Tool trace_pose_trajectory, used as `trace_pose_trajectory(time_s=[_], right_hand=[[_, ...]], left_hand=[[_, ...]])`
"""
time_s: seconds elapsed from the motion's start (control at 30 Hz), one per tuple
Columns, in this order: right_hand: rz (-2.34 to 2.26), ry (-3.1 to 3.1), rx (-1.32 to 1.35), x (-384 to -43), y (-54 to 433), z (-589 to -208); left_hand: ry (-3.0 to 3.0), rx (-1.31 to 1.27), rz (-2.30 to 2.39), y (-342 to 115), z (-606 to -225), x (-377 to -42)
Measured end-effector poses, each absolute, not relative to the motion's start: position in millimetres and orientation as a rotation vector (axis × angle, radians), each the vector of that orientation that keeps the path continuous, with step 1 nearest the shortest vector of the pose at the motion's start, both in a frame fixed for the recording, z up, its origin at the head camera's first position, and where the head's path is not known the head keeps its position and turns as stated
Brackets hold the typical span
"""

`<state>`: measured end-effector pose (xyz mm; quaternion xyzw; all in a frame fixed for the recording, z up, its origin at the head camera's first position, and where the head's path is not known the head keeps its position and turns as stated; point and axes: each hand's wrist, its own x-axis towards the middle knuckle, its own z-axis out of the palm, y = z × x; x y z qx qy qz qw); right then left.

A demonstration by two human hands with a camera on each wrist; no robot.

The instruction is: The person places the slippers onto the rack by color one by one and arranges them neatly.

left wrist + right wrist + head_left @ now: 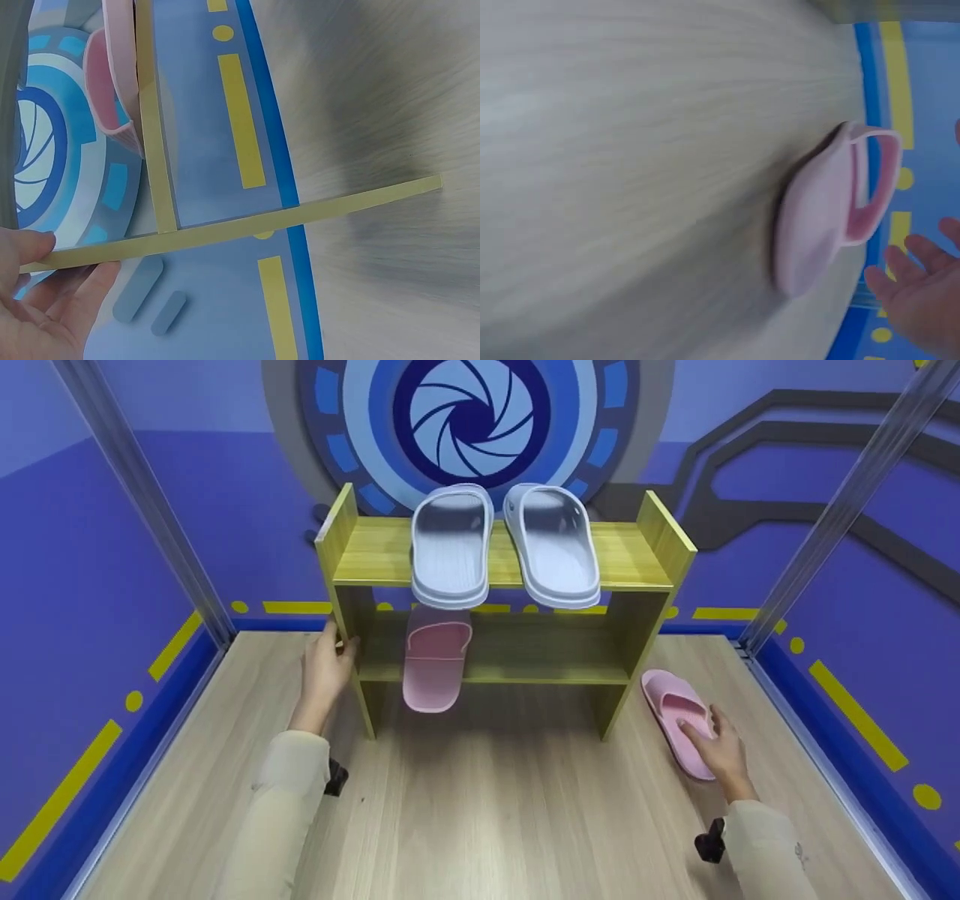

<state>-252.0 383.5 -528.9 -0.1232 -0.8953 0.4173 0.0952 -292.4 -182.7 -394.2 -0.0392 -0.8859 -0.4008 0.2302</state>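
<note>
My left hand [324,664] grips the left side panel of a yellowish wooden shoe rack [634,656]. In the left wrist view, the thumb and fingers lie on opposite faces of that panel [225,225]. One pink slipper [435,686] rests at the left of the lower shelf, its front end overhanging. A matching pink slipper [679,727] is on the floor right of the rack. My right hand [724,750] is over it with spread fingers; the right wrist view shows the hand [930,300] beside this slipper [814,217], apart from it.
Two pale grey clogs, a left one [450,559] and a right one [561,559], stand on the rack's top shelf. Blue printed walls [862,585] enclose the wood-grain floor [480,810] at the back and sides. Metal posts [142,495] rise at the back corners.
</note>
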Motion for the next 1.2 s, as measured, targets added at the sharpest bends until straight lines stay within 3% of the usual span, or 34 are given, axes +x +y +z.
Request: trace_pose_trajectory(time_s=[0.43,1.2], right_hand=[[1.043,-2.872,-0.549,-236,382,-561],[0.876,-2.917,-0.602,-237,376,-564]], left_hand=[[-2.432,-0.101,-1.12,-184,-394,-291],[-2.442,-0.086,-1.104,-183,-393,-292]])
